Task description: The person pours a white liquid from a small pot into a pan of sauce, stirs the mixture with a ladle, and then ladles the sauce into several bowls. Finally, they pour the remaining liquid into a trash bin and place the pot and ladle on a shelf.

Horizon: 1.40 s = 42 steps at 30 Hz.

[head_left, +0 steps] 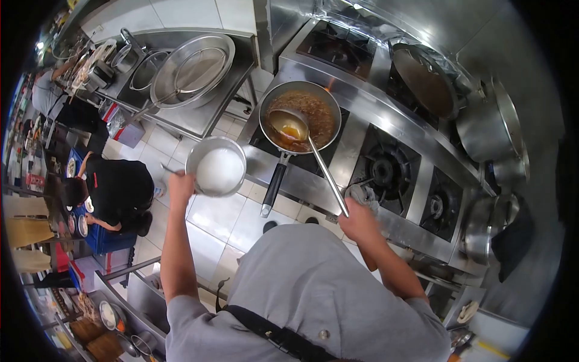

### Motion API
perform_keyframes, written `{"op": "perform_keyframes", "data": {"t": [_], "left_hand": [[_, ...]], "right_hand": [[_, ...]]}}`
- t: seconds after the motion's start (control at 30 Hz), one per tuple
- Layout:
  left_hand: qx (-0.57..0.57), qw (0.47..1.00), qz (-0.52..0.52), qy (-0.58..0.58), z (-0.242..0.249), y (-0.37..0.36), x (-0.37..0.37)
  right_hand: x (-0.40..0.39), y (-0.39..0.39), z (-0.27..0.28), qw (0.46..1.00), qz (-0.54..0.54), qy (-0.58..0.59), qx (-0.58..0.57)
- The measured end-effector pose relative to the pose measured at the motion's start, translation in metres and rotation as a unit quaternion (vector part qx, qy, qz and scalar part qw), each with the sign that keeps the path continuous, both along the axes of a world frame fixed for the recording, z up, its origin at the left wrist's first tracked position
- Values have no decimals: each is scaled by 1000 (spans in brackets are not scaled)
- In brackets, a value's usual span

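Observation:
My left hand [183,186] is closed around the handle of a metal saucepan [194,158] with white contents [221,170]. The saucepan is in the air, left of the stove's front edge. On a burner sits a frying pan [263,110] of bubbling brown sauce [315,107], its black handle [275,184] pointing toward me. My right hand [360,218] grips the long handle of a metal ladle [323,163]. The ladle's bowl is over the pan's sauce, with some amber liquid in it. Beside my right hand, a crumpled cloth-like thing [363,194] lies on the stove edge.
Other burners [385,170] are to the right of the pan. A wok [425,81] and large pots [490,120] line the stove's back. At left, a steel counter bears a big basin [158,90] with a strainer [202,67]. A person in black [117,190] bends at far left; another [51,96] stands beyond.

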State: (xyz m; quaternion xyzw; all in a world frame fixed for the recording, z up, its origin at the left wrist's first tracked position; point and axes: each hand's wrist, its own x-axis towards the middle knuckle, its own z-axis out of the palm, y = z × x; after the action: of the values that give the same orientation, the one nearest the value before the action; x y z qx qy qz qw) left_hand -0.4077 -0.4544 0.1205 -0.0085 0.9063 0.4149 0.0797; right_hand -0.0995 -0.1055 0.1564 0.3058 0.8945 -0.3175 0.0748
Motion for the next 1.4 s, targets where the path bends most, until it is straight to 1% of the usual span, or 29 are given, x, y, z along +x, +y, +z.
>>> {"op": "perform_keyframes", "data": {"t": [0.07,0.13,0.17,0.23,0.27,0.3,0.33,0.37,0.4,0.47,0.53,0.6,0.63,0.77,0.83,0.87,0.93,0.97,1.0,1.03,1.07,1.1,1.13,1.17,1.3,1.37,1.4], "left_hand": [[9,1000,9,-26,-35,-26,17],[11,999,22,-32,-64,-44,36],[0,999,37,-30,-81,-53,45],[-8,998,55,-29,-119,-71,56],[-6,998,50,-46,-141,-82,61],[-4,997,46,-62,-152,-88,63],[-1,997,48,-63,-148,-87,69],[-32,996,45,-64,-138,-82,78],[-63,995,42,-65,-127,-77,87],[-40,995,39,-83,-125,-79,95],[-9,987,62,-145,-129,-83,100],[-16,988,56,-140,-130,-85,105],[-25,990,48,-133,-129,-85,107],[-43,991,34,-123,-126,-86,112],[-53,989,37,-130,-131,-86,112],[-51,989,39,-131,-134,-87,112],[-90,988,26,-120,-139,-89,113],[-89,988,26,-121,-140,-90,113],[-87,987,29,-132,-141,-90,114],[-87,985,32,-143,-141,-91,115],[-87,985,30,-144,-148,-94,115],[-83,984,30,-157,-156,-96,113],[-78,982,31,-169,-159,-97,112],[-77,982,31,-169,-162,-99,110],[-99,981,19,-169,-173,-101,113],[-106,980,19,-165,-184,-106,116],[-117,980,18,-162,-189,-108,117]], "right_hand": [[4,-6,-20,1000,11,-20,0],[3,-11,-41,999,22,-13,40],[0,-11,-52,999,23,-14,42],[-13,-5,-70,998,10,47,47],[-21,-2,-75,998,12,46,49],[-30,2,-78,996,7,50,70],[-39,7,-81,994,3,53,92],[-48,13,-82,993,2,25,115],[-53,18,-83,993,5,24,117],[-64,29,-81,987,7,17,163],[-70,39,-81,985,0,0,174],[-72,50,-86,980,-16,22,198],[-74,51,-78,983,-33,20,178],[-70,48,-72,982,-58,30,175],[-64,39,-66,986,-74,56,142],[-62,33,-62,985,-72,56,144],[-58,20,-55,990,-65,70,102],[-59,23,-62,990,-25,82,116],[-60,28,-61,990,-25,80,117],[-69,24,-38,993,-84,38,-71],[-73,22,-26,956,-141,-5,-256],[-72,25,-25,956,-143,-4,-256],[-70,30,-22,915,-171,26,-365],[-70,31,-20,860,-196,56,-469],[-59,8,9,884,-176,20,-432],[-49,-1,15,947,-134,16,-292],[-43,-2,13,947,-132,15,-292]]}}
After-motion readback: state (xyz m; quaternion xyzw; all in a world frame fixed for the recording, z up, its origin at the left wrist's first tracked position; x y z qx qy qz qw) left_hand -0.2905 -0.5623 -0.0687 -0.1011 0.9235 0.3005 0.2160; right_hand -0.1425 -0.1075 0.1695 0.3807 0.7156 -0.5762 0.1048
